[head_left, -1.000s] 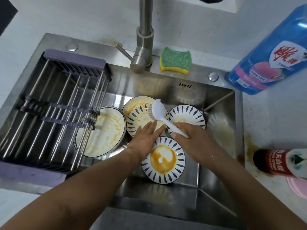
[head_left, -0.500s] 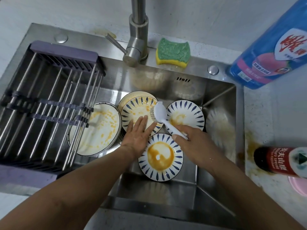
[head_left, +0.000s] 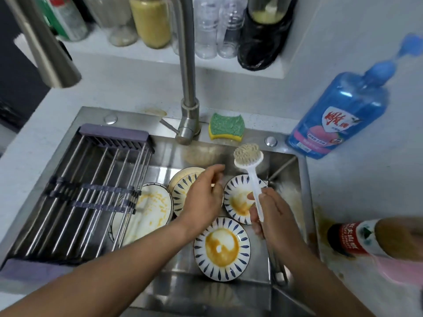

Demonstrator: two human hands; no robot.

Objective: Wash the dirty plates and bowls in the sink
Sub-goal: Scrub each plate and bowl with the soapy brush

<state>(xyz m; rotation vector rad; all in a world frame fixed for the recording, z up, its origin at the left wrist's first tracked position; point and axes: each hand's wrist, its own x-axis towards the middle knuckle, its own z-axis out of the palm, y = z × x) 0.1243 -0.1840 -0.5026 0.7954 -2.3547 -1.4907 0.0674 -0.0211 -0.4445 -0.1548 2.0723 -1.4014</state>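
Plates point(head_left: 221, 247) are lying stained in the sink point(head_left: 164, 154). The right hand point(head_left: 274, 223) is gripping the dish brush point(head_left: 253, 179) bristles-up. The left hand point(head_left: 203, 200), its grip loose and seemingly empty, is hovering toward twelve o'clock, perhaps for the faucet point(head_left: 188, 99).

Bright, diffuse light; glare on the steel sink point(head_left: 160, 172) floor; wide-angle bowing at the edges; left hand point(head_left: 203, 197) and detergent bottle point(head_left: 338, 120) motion-blurred.

Green sponge point(head_left: 226, 127) (yellow underside), blue detergent bottle point(head_left: 338, 120), red-labelled bottle point(head_left: 352, 236)
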